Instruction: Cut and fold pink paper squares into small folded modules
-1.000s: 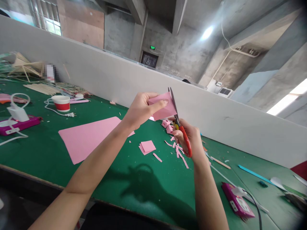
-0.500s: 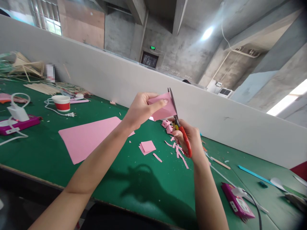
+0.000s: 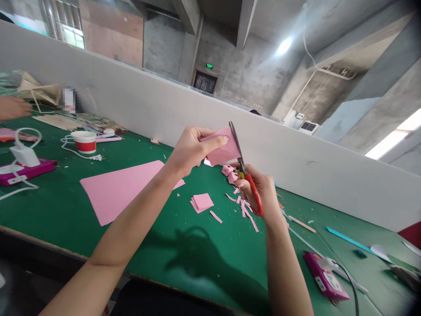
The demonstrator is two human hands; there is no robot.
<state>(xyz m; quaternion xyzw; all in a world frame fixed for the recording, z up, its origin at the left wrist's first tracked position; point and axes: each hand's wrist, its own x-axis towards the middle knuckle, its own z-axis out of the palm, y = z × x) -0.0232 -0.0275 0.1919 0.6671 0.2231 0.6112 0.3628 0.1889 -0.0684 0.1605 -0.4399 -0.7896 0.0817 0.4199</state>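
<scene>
My left hand (image 3: 194, 147) pinches a piece of pink paper (image 3: 225, 151) between thumb and fingers, held up above the table. In my right hand (image 3: 261, 186) is a pair of scissors (image 3: 254, 193) with red handles, blades pointing up along the paper's right edge. Below the hands lie a small stack of pink paper squares (image 3: 202, 202) and thin pink paper strips (image 3: 244, 208). Small folded pink paper pieces (image 3: 229, 172) rest behind the strips. A large pink sheet (image 3: 121, 188) lies flat at the left, partly behind my left forearm.
A red-and-white paper cup (image 3: 85, 141) stands left, with a white cable beside it. Purple power strips (image 3: 36, 170) sit at left and right. Thin wooden sticks (image 3: 59, 122) lie by the white partition (image 3: 131, 92). Another person's hand (image 3: 15, 108) is at the far left.
My left hand and the pink paper have shifted slightly left, and the scissor blades have tilted a little left. Another person's hand has come in at the left edge.
</scene>
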